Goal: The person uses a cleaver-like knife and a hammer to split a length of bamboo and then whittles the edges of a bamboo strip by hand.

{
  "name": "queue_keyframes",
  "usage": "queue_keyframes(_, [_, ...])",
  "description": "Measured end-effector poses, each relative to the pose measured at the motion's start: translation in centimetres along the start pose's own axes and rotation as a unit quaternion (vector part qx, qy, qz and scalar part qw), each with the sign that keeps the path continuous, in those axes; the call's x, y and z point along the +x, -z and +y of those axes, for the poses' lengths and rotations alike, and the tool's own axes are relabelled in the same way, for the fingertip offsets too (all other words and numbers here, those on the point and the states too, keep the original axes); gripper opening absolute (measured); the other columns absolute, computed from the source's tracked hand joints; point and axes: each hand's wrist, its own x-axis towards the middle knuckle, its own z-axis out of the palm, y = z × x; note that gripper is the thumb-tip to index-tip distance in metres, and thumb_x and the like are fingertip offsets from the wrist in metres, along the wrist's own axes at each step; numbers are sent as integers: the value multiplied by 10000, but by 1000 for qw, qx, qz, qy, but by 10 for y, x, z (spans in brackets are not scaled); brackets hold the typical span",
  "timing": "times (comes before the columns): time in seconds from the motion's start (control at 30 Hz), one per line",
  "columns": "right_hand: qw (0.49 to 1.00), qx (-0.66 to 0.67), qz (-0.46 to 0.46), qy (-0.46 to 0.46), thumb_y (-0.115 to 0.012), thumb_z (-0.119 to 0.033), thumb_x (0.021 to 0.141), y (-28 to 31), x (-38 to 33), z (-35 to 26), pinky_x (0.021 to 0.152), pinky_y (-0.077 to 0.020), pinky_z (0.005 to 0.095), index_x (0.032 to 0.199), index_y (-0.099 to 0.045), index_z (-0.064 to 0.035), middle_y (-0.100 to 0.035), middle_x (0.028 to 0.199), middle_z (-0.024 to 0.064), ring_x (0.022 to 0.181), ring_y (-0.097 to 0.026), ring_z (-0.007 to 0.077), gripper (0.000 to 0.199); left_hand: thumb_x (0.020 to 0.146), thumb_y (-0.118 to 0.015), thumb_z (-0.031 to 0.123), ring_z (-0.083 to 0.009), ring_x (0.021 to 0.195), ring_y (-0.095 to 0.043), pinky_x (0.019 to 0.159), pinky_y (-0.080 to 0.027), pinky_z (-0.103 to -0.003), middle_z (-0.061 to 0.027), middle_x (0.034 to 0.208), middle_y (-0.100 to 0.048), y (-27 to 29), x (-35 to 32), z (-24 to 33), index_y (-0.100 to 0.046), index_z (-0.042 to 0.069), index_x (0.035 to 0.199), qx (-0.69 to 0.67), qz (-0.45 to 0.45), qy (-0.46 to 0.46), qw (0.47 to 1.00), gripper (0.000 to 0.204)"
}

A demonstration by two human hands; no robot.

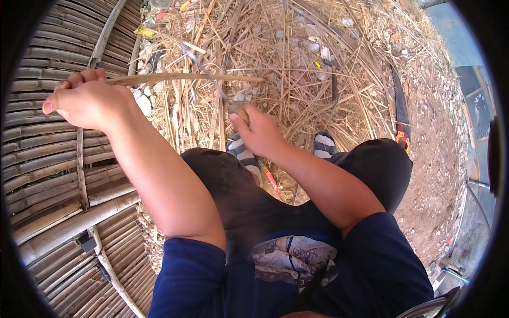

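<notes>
My left hand is raised at the left, its fingers closed around one end of a long bamboo strip. The strip runs to the right, nearly level, above the littered ground. In front of my knees my right hand grips a knife by its handle. From there the narrow, greyish knife blade slants up and to the left and crosses the strip. Whether the blade touches the strip, I cannot tell. My feet in grey-striped footwear show below the right hand.
Bamboo slats form a wall along my left. Straw-like bamboo shavings cover the ground ahead. A handsaw with a red-orange handle lies beyond my right knee. Between my feet is a slim object with a red-and-yellow part. Bare soil extends at right.
</notes>
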Motion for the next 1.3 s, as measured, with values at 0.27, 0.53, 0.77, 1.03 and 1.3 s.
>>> queue_keyframes(0.27, [983,-89,121,-102,-559,-411,970,-14,9,112,769,-494,538,1110,-571,5,-664,848,271,815,-650,463,439,1046,-87,557,-148,570,-277,537,-326,-290,-3,650,-354,-4,-1,-4,-342,101,799,3,-10,-15,1000,577])
queue_keyframes(0.53, [999,4,43,-6,-562,-395,970,-10,4,20,707,-502,505,1085,-580,13,-658,788,235,778,-654,442,424,1076,-131,483,-155,584,-246,545,-296,-301,-9,672,-302,-1,-3,-2,-332,89,855,6,-11,-23,1000,494])
queue_keyframes(0.77, [974,-112,179,77,-499,-388,1000,-26,-1,114,713,-501,473,1114,-555,10,-668,791,211,788,-681,382,418,1062,-124,511,-153,569,-265,562,-343,-305,3,655,-344,-7,-5,-5,-339,97,811,9,6,-15,1000,530])
queue_keyframes(1.03, [989,-80,93,-86,-488,-458,1005,-17,13,88,707,-497,454,1087,-587,-17,-664,800,180,717,-654,340,459,1061,-118,509,-153,584,-297,552,-333,-307,-9,677,-370,-6,4,-9,-347,96,825,2,3,-10,1000,529])
queue_keyframes(1.3, [998,-19,47,-44,-444,-439,1016,-21,5,87,862,-476,534,1153,-585,-13,-648,990,291,965,-624,477,469,1061,-108,506,-160,578,-277,525,-321,-311,-17,677,-348,0,1,-4,-335,94,817,14,-13,-28,999,530])
